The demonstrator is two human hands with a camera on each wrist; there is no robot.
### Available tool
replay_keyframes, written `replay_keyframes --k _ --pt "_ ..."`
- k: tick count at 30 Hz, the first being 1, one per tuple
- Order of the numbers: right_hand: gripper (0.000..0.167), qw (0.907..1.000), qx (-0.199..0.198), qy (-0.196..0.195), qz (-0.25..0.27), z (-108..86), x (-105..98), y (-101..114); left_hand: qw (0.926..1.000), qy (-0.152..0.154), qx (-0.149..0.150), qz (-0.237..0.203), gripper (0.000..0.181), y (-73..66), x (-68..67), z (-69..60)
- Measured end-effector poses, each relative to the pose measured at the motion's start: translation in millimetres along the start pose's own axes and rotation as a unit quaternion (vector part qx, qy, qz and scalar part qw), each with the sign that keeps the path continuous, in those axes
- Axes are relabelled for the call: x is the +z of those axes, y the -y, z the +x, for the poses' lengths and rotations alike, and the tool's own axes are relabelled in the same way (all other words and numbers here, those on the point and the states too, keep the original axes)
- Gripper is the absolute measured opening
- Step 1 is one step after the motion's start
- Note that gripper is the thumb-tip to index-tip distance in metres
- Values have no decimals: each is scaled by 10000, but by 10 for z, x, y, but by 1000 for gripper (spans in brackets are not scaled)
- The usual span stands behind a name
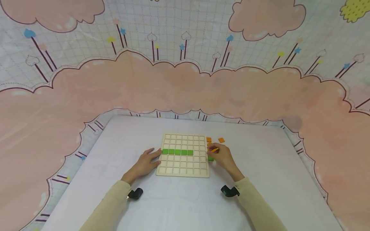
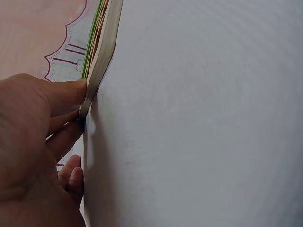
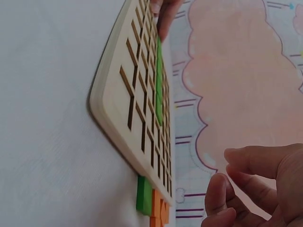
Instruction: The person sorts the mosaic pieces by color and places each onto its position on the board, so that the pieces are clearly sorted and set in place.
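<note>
A square wooden grid board (image 1: pixel 183 176) lies on the table, with several green tiles (image 1: pixel 178 152) in one row, starting from its left side. My left hand (image 1: pixel 145 163) touches the board's left edge, thumb and fingers spread along it; the left wrist view shows the fingertips against the side. Over the small tiles at the board's right edge, my right hand (image 1: pixel 224 158) hovers with bent fingers. The right wrist view shows that hand (image 3: pixel 258 187) with no tile visible between its fingers.
Orange tiles (image 1: pixel 221 140) and a green tile (image 1: pixel 211 158) lie beside the board's right edge. A white cloth (image 1: pixel 179 205) covers the table, and a patterned cloth (image 1: pixel 173 86) surrounds it at the back and sides.
</note>
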State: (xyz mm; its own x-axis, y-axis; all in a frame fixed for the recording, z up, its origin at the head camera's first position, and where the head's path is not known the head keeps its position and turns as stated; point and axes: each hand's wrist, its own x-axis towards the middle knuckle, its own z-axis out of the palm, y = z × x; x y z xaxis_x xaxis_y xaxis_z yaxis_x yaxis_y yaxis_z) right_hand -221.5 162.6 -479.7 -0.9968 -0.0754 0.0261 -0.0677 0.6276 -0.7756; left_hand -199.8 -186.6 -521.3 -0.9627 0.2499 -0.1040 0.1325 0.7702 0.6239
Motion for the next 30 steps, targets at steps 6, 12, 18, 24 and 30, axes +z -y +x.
replay_keyframes --k 6,12,18,24,30 --pt "21 9999 91 -56 -100 -42 -45 -82 10000 -15 73 37 56 13 7 0" --pt "22 9996 232 -48 -127 -62 -59 -189 10000 33 18 69 56 21 13 -1" --pt "23 9993 366 -17 -67 -82 -72 -302 10000 25 -50 26 56 -7 0 -18" --pt "26 9985 551 43 16 -90 -60 -376 10000 2 -17 22 56 -26 -14 -29" --pt "32 9969 736 261 -96 -91 -16 -403 9999 -10 94 86 56 -29 -14 -30"
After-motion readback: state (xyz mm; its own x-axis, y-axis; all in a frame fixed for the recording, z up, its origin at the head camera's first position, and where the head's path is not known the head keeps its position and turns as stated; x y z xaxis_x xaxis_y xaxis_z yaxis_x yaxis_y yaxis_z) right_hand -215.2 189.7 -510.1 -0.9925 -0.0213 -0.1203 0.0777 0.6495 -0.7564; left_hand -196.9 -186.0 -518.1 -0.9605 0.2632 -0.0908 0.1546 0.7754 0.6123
